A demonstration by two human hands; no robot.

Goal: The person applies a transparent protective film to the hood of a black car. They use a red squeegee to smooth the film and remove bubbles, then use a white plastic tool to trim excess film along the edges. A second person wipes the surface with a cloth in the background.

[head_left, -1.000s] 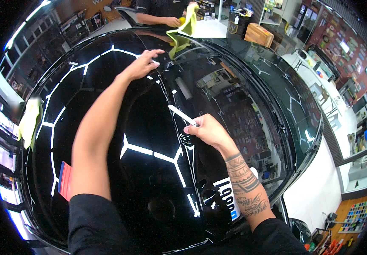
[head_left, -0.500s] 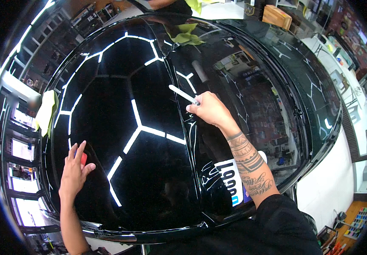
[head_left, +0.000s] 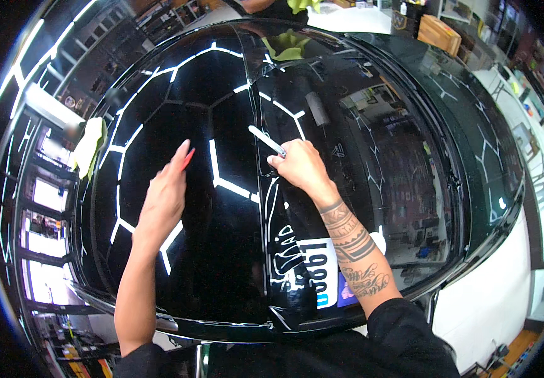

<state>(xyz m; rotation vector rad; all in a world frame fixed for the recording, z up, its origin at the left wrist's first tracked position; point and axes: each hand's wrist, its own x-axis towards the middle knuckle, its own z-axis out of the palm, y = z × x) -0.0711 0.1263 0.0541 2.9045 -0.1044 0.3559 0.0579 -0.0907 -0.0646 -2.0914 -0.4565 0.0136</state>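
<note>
A slim silver-white pen-shaped tool (head_left: 264, 140) is gripped in my right hand (head_left: 300, 165), its free end pointing away and to the left. This hand is over the rear edge of a glossy black car hood (head_left: 221, 258), near the windshield (head_left: 404, 170). My left hand (head_left: 165, 195) is above the middle of the hood, fingers together and pointing away. A thin red flat piece (head_left: 188, 157) shows edge-on at its fingers; most of it is hidden. Wrinkled, shiny material (head_left: 284, 246) runs along the hood's rear edge, left of my right forearm.
A white plate (head_left: 318, 274) with dark characters is by my right forearm. One yellow-green cloth (head_left: 92, 148) hangs at the hood's left edge; another cloth (head_left: 286, 44) lies at the far side. Another person's arm (head_left: 256, 5) shows beyond the car. A wooden box (head_left: 439, 36) stands far right.
My left hand has moved right and away from me, from the hood's near left to its middle, carrying the red piece. My right hand stays nearly in place, with the tool still held.
</note>
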